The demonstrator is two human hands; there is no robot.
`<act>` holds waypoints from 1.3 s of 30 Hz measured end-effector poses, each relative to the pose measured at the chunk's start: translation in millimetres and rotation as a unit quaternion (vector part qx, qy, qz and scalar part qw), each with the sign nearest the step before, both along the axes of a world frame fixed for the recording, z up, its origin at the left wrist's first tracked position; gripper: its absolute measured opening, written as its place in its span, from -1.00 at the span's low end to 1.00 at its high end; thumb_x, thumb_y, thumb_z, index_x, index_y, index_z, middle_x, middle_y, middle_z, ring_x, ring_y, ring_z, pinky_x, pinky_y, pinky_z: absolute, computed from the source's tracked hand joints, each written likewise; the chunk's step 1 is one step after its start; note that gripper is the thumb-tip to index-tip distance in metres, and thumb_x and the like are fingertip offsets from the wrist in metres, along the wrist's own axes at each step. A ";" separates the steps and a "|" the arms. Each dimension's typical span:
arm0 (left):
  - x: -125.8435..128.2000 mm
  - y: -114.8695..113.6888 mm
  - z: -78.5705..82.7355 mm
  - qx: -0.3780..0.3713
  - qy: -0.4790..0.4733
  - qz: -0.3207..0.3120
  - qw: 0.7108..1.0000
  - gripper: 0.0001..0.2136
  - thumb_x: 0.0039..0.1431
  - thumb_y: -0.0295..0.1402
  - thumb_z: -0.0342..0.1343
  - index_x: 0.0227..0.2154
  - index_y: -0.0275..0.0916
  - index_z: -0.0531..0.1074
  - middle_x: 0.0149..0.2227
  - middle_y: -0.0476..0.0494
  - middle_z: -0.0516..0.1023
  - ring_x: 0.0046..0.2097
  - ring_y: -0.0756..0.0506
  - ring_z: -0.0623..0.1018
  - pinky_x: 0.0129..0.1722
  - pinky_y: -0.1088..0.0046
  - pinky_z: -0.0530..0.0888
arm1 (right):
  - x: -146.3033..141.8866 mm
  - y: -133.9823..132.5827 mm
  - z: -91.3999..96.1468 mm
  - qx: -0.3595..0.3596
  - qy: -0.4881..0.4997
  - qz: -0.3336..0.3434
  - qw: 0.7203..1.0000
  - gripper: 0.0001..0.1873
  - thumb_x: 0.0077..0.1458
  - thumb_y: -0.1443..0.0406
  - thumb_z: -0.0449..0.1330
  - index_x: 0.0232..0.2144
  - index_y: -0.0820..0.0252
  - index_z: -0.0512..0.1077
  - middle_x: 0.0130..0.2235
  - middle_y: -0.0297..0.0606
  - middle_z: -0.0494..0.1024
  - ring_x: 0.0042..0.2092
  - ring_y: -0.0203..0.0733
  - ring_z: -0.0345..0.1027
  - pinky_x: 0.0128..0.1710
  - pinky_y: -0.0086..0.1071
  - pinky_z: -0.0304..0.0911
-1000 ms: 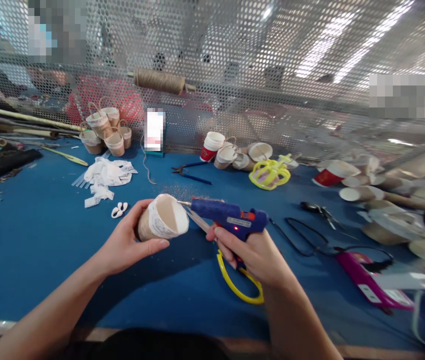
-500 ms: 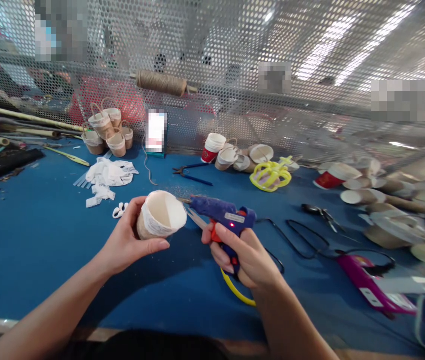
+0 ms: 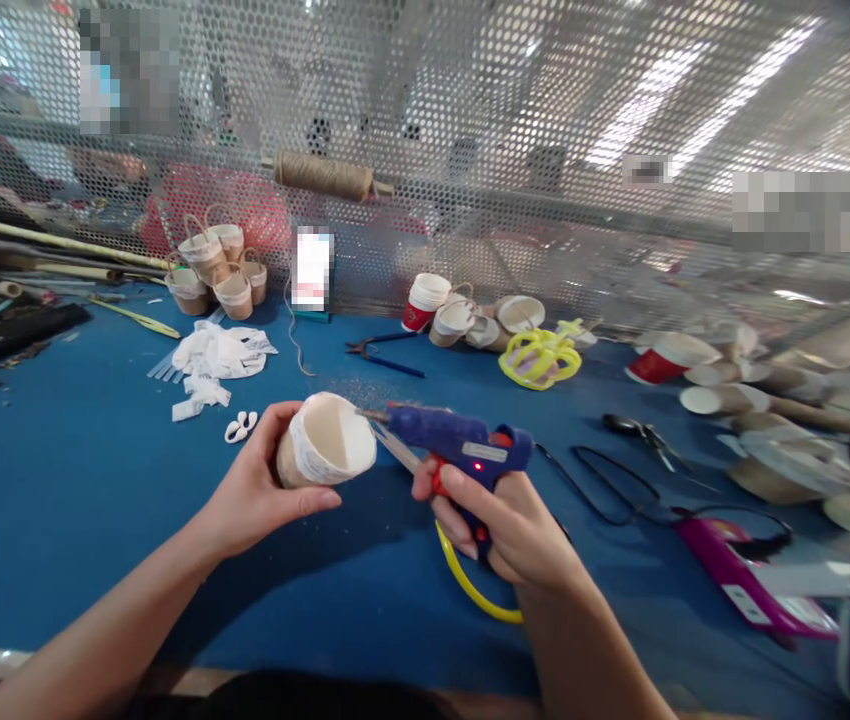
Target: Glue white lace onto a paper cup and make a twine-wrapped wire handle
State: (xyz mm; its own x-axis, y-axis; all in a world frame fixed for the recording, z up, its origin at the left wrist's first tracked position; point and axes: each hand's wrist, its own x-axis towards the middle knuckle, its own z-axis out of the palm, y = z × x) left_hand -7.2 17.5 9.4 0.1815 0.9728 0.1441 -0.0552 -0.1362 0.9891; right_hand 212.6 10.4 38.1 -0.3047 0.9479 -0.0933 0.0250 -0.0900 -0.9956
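My left hand (image 3: 264,490) is wrapped round a paper cup (image 3: 331,440), brown outside with a white band at its rim, its mouth tilted toward me. A blue hot glue gun (image 3: 444,432) with a lit red light is gripped in my right hand (image 3: 500,515), forefinger at the orange trigger. Its nozzle points left, at the cup's right rim; whether they touch I cannot tell. Behind the gun lie partly hidden scissors (image 3: 399,450). Under my right hand curves a yellow strip (image 3: 470,590).
White fabric pieces (image 3: 219,352) lie left, with small twine-handled cups (image 3: 234,295) behind. Blue-handled pliers (image 3: 391,360), stacked cups (image 3: 425,300) and a yellow crown-like frame (image 3: 541,358) sit farther back. A purple power strip (image 3: 755,580) and black cable lie right. Perforated metal mesh (image 3: 470,100) stands behind.
My right hand and the glue gun have shifted slightly right and down, the nozzle staying near the cup's rim. The cup has tipped a little in my left hand.
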 end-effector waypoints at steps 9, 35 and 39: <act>-1.1 -0.5 -2.4 -0.045 -0.083 -0.037 0.995 -0.40 -0.30 -0.31 0.35 -0.12 -0.18 0.26 -0.18 -0.15 0.43 -0.21 -0.11 0.45 -0.30 0.45 0.44 | -7.4 1.4 -3.5 -0.043 0.035 -0.023 0.998 -0.63 -0.02 0.06 0.15 -0.53 0.30 0.37 -0.77 -0.48 0.17 -0.75 -0.50 -0.06 -0.77 -0.55 -0.19; 0.0 2.7 0.8 -0.016 0.016 -0.002 1.000 -0.45 -0.27 -0.37 0.32 -0.16 -0.18 0.22 -0.19 -0.09 0.39 -0.19 -0.09 0.42 -0.24 0.40 0.41 | 2.4 -0.6 2.1 0.020 -0.179 -0.016 0.983 -0.66 0.03 0.09 0.11 -0.50 0.30 0.40 -0.75 -0.47 0.21 -0.72 -0.46 0.06 -0.70 -0.53 0.04; -0.5 5.3 -3.4 0.004 0.057 0.029 0.998 -0.43 -0.26 -0.36 0.30 -0.12 -0.17 0.20 -0.14 -0.11 0.39 -0.11 -0.13 0.41 -0.14 0.31 0.39 | 4.9 -0.1 3.5 0.030 -0.093 -0.003 0.995 -0.65 0.03 0.07 0.10 -0.48 0.29 0.38 -0.77 -0.50 0.18 -0.74 -0.48 0.01 -0.73 -0.53 -0.02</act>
